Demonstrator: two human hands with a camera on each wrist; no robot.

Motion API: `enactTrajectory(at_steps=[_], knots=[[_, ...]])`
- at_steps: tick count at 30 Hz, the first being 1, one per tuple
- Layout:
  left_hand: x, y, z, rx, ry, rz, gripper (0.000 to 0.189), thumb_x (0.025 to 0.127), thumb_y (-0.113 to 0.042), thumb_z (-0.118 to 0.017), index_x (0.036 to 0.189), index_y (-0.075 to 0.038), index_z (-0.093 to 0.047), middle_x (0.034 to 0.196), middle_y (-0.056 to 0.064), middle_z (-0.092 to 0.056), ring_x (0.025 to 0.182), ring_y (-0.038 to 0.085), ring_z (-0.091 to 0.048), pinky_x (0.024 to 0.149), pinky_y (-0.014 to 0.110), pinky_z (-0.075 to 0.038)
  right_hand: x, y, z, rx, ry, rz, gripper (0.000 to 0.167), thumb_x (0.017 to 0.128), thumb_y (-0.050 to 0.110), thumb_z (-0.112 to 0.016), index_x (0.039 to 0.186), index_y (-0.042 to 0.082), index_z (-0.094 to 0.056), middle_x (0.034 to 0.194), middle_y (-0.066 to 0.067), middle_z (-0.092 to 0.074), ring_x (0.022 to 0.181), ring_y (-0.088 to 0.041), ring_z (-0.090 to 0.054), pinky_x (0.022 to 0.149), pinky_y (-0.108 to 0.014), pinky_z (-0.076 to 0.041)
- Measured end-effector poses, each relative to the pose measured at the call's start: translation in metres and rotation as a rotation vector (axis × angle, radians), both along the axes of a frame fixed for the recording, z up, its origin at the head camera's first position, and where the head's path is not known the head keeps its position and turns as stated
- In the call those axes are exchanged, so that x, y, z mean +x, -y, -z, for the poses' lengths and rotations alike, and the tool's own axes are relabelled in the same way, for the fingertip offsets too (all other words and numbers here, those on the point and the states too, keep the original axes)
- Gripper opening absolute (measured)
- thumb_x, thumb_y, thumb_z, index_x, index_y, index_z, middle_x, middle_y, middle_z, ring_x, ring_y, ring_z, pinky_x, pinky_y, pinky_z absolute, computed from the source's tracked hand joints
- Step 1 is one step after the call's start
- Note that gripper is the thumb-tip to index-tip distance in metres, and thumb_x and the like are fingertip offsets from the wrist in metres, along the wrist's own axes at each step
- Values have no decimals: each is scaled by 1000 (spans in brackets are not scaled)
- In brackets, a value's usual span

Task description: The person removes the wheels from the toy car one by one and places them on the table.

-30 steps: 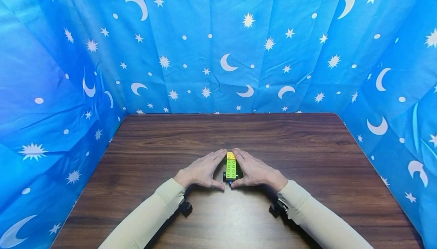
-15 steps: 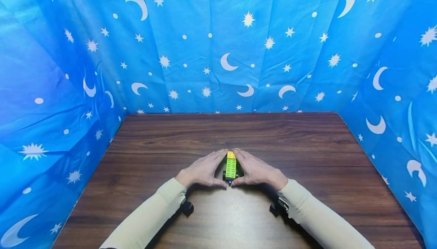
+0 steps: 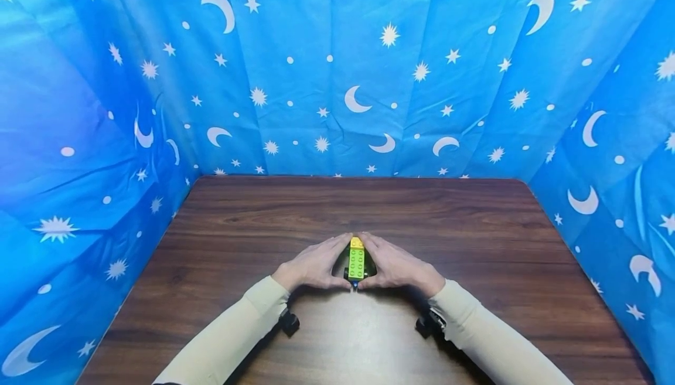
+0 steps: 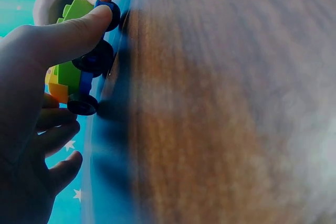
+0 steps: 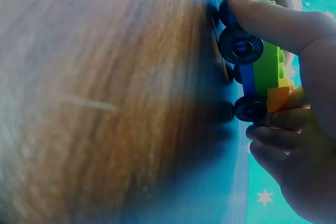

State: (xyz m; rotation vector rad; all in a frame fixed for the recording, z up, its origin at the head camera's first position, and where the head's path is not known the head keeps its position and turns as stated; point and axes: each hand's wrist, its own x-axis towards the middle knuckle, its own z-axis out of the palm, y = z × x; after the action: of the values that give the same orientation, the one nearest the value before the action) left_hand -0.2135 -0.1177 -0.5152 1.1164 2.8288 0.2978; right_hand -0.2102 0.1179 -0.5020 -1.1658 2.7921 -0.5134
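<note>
A toy brick car (image 3: 357, 263) stands at the middle of the table, with a lime green studded top, a yellow-orange brick at its far end, a blue base and black wheels (image 5: 241, 45). My left hand (image 3: 314, 265) and right hand (image 3: 398, 265) arch around it from both sides. Both thumbs press the near blue end, side by side; the left thumb (image 4: 79, 35) shows this in the left wrist view. My fingertips meet around the orange brick (image 5: 277, 98) at the far end. The car is held lengthwise between thumbs and fingers, wheels close over the tabletop.
The dark wood-grain table (image 3: 253, 203) reaches out to a blue cloth backdrop (image 3: 306, 80) with moons and stars, which closes off the back and both sides. Black wrist cameras (image 3: 289, 322) hang below each cream sleeve (image 3: 227, 329).
My left thumb has moved inward to the car's near end, beside the right thumb. The head view has shifted slightly. The car has stayed at nearly the same spot.
</note>
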Motion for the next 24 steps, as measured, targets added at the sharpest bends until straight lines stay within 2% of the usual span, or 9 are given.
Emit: enactTrajectory(at_steps=[9, 15, 24], knots=[[-1, -2, -2, 16, 2, -1, 108, 81, -63, -66, 156, -9, -12, 160, 10, -25, 145, 24, -31, 113, 44, -37, 1, 0, -4, -1, 13, 1, 117, 72, 60, -77, 153, -2, -19, 153, -26, -32, 139, -38, -37, 115, -49, -32], [2, -3, -2, 43, 34, -13, 108, 80, -60, -69, 157, -11, -12, 159, 9, -29, 141, 25, -38, 109, 45, -41, 2, 0, -4, -17, 39, -1, 118, 71, 58, -78, 153, -2, -19, 152, -26, -33, 137, -39, -39, 113, -50, -34], [2, -1, -6, 56, 10, -1, 106, 81, -58, -68, 157, -10, -13, 159, 10, -28, 140, 26, -39, 111, 42, -39, -2, 0, -4, -23, 22, 5, 116, 71, 58, -79, 153, 0, -21, 152, -24, -35, 137, -37, -41, 113, -49, -35]])
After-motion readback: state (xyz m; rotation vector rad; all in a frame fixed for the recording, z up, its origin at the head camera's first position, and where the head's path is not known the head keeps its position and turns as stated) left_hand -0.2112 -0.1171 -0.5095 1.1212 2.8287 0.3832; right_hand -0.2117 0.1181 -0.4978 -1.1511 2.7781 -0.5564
